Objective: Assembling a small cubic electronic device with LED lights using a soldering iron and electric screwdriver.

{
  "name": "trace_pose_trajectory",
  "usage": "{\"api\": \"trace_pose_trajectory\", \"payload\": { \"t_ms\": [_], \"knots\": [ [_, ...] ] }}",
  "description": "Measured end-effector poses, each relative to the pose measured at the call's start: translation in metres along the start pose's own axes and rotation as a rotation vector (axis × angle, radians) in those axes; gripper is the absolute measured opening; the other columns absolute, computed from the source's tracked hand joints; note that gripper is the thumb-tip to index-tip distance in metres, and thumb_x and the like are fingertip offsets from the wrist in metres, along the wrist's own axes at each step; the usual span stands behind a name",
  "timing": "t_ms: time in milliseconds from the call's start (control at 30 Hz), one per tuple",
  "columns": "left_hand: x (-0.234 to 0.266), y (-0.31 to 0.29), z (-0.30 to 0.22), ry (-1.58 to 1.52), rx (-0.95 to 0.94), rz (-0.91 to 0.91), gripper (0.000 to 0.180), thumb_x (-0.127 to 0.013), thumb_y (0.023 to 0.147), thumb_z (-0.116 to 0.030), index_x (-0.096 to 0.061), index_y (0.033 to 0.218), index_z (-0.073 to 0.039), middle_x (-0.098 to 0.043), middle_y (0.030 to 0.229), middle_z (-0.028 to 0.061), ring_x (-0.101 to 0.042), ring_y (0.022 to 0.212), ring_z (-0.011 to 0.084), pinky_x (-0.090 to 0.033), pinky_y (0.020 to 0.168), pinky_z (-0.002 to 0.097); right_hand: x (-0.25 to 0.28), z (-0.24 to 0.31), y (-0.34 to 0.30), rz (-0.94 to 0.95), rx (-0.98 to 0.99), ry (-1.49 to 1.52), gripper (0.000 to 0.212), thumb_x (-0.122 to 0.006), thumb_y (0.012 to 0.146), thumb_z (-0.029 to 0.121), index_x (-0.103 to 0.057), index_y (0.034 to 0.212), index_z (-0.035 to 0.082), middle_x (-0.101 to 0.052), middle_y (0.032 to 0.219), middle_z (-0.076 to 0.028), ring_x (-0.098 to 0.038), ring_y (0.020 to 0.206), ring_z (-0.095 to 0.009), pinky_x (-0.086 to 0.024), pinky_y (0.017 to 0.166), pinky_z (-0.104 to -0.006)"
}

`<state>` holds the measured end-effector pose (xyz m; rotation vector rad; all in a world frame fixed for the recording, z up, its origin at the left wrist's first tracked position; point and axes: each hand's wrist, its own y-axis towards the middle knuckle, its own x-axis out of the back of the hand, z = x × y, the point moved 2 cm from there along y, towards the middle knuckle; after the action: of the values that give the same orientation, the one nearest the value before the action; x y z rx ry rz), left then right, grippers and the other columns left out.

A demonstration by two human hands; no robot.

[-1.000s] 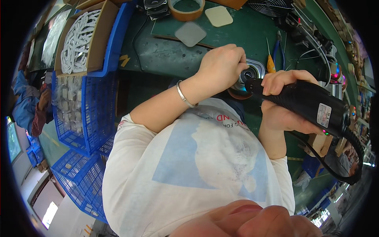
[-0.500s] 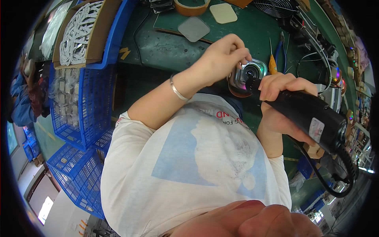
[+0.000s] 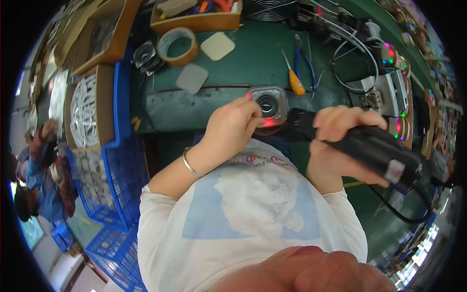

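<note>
A rounded-square, clear-cased device [image 3: 268, 104] with a dark round centre and red glow sits at the bench's near edge, in front of my body. My left hand [image 3: 233, 125] is closed in a pinch at the device's left side, fingertips over its face. Whatever lies between those fingertips is hidden. My right hand [image 3: 348, 124] wraps round a thick black corded handheld tool [image 3: 377, 146]. The tool's narrow ribbed tip points left and stands close to the device's right side. A cable loops from the tool's rear end.
Pliers [image 3: 305, 63] and an orange-handled screwdriver [image 3: 295, 82] lie beyond the device. Tape [image 3: 193, 52], a grey pad [image 3: 192, 79] and a cream pad [image 3: 217, 46] are farther left. Blue crates [image 3: 116, 182] and a box of white strips [image 3: 104, 104] stand left; lit devices and cables right.
The view has shifted, so the bench appears lower and more to the left. The device's glow has turned from greenish to red. Its right side now shows apart from the tool's tip.
</note>
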<state>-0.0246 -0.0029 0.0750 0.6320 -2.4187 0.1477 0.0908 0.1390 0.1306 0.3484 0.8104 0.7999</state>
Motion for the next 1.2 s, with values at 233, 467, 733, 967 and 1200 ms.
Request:
{"api": "trace_pose_trajectory", "payload": {
  "t_ms": [233,467,733,967,1200],
  "knots": [
    [0.001,0.013,-0.007,0.107,-0.042,0.042,0.012,-0.068,0.084,-0.007,-0.057,0.086,-0.003,-0.06,0.082,0.0125,-0.062,0.077,0.028,-0.048,0.066,0.0398,0.131,0.025,0.012,-0.4,0.062,-0.326,0.031,-0.061,0.091,0.002,-0.05,0.12,0.005,-0.058,0.108,-0.009,-0.054,0.103,-0.023,-0.037,0.105,-0.0418],
    [-0.029,0.057,-0.017,-1.432,0.474,0.351,0.017,-0.05,0.1,-0.01,-0.057,0.108,0.002,-0.06,0.107,0.0082,-0.06,0.097,0.0159,-0.049,0.095,0.0279,0.174,-0.014,-0.051,-0.787,-0.327,-0.019,0.033,-0.054,0.098,0.006,-0.049,0.129,-0.002,-0.051,0.136,-0.021,-0.045,0.133,-0.031,-0.029,0.117,-0.0461],
    [-0.101,0.076,-0.069,-1.628,0.461,0.57,0.036,-0.046,0.103,-0.021,-0.054,0.127,0.005,-0.059,0.122,0.0123,-0.058,0.114,0.0201,-0.044,0.101,0.0335,0.123,-0.015,-0.058,-0.593,-0.886,0.686,0.039,-0.04,0.103,0.022,-0.05,0.127,-0.007,-0.054,0.132,-0.021,-0.052,0.126,-0.031,-0.04,0.111,-0.0408],
    [-0.052,0.06,-0.057,-0.904,-0.143,0.376,0.032,-0.058,0.094,-0.004,-0.056,0.125,0.0,-0.056,0.126,0.0114,-0.058,0.112,0.022,-0.046,0.095,0.0318,0.191,0.05,0.028,-0.615,-0.324,0.277,0.028,-0.049,0.099,0.007,-0.052,0.119,-0.013,-0.055,0.125,-0.024,-0.052,0.123,-0.032,-0.039,0.113,-0.0411],
    [-0.021,0.029,-0.019,0.183,-0.311,-0.065,0.069,-0.081,0.071,-0.012,-0.049,0.131,-0.002,-0.046,0.136,0.0186,-0.049,0.121,0.0382,-0.039,0.103,0.0468,0.264,0.078,0.098,-0.356,0.035,-1.573,0.03,-0.045,0.103,0.021,-0.063,0.116,0.0,-0.062,0.121,-0.014,-0.057,0.116,-0.027,-0.042,0.102,-0.0361]
  ]
}}
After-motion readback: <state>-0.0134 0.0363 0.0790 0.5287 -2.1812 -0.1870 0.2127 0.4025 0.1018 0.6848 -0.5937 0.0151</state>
